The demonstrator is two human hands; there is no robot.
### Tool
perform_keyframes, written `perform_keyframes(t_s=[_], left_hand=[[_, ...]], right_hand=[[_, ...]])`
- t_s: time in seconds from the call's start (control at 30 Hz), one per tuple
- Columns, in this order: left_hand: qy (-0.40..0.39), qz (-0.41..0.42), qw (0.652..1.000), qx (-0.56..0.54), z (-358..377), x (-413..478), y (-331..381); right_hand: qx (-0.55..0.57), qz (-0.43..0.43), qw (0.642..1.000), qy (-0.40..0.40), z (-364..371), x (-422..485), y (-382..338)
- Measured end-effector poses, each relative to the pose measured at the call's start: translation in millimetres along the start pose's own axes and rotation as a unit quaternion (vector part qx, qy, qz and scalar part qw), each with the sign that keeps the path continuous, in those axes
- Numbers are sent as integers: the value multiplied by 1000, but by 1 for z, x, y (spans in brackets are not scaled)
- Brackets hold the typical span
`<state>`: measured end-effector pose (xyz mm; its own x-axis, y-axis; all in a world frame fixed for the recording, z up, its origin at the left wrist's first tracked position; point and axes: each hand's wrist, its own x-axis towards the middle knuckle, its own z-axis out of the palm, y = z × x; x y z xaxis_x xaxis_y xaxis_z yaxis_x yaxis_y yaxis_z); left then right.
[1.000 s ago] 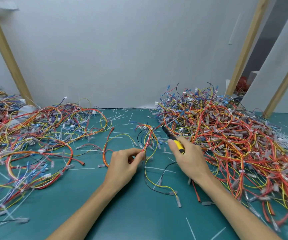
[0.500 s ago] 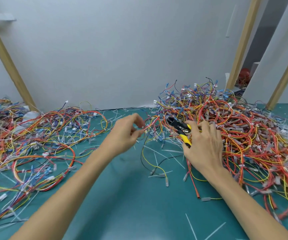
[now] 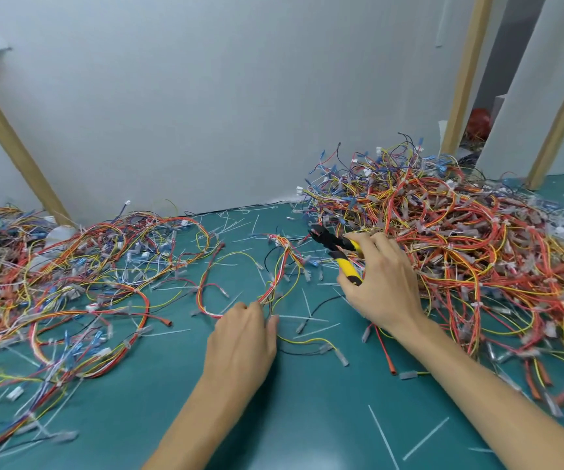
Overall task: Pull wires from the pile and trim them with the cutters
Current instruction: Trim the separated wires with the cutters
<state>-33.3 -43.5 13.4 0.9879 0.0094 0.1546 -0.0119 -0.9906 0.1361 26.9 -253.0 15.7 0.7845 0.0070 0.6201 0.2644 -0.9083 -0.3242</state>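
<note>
- The fingers (image 3: 251, 310) of the left hand (image 3: 239, 340) are curled down and bunched together. As far as I can see they pinch the near end of a wire bundle (image 3: 285, 262) against the thumb, though the contact itself is hidden under the knuckles.
- The right hand (image 3: 384, 279) has its fingers (image 3: 372, 239) wrapped round the yellow handles of the cutters (image 3: 339, 254). The black jaws stand a little apart, pointing away to the far left, near the bundle's far end but not on it.
- The wire bundle lies in the middle of the surface (image 3: 307, 418), arching from the left hand toward the far edge. Its red, yellow and white strands run together, and loose sleeved ends fan out sideways.
- The pile (image 3: 460, 245) fills the far right corner and runs down the right edge. A flatter heap (image 3: 70, 259) spreads along the left edge.
- To my eye this stuff is light and floppy, with no stiffness to speak of, so whatever is lifted will sag and trail. The little connectors and sleeves look likely to snag on neighbouring strands.
- I'd judge the best hold is where the strands are bound together, close to the spot to be trimmed, so that the short stretch stays taut between fingers and jaws. A firm pinch should do; the insulation looks smooth enough to slip.
- Thin white offcuts (image 3: 384, 435) are scattered over the surface near both arms.
</note>
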Motion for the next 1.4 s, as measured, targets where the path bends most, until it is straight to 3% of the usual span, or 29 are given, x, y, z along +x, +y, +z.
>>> perform_keyframes(t_s=[0.2,0.3,0.4,0.5,0.6,0.63,0.77,0.83,0.97,1.07,1.23,1.33,1.4], left_hand=[[0,-1,1000,-30,4,6,7],[4,40,995,-93,4,12,4],[9,89,992,-84,-5,15,1],[118,208,971,3,-25,19,3],[267,339,902,-24,-33,32,-2],[283,354,890,-57,-32,37,-4],[191,287,895,-284,-4,44,-17],[154,245,900,-326,13,42,-22],[154,283,899,-297,22,39,-20],[228,328,903,-157,17,39,-18],[289,452,844,-17,12,38,-26],[323,425,845,-24,12,38,-25],[319,354,870,-127,13,36,-20]], right_hand=[[8,-6,1000,-13,3,-3,-3],[19,-9,1000,-14,2,-3,-3],[36,-4,999,-9,3,-3,-2],[55,8,998,-1,4,-2,-2],[74,19,997,-1,7,-1,-1],[82,23,996,0,7,-2,-1],[145,38,989,7,8,-2,-2],[177,48,983,8,7,-2,-2],[271,105,956,-31,7,-2,-4],[368,181,910,-57,8,-3,-5],[438,255,858,-82,10,0,-5],[456,267,844,-88,10,1,-5],[458,267,843,-92,10,0,-6]])
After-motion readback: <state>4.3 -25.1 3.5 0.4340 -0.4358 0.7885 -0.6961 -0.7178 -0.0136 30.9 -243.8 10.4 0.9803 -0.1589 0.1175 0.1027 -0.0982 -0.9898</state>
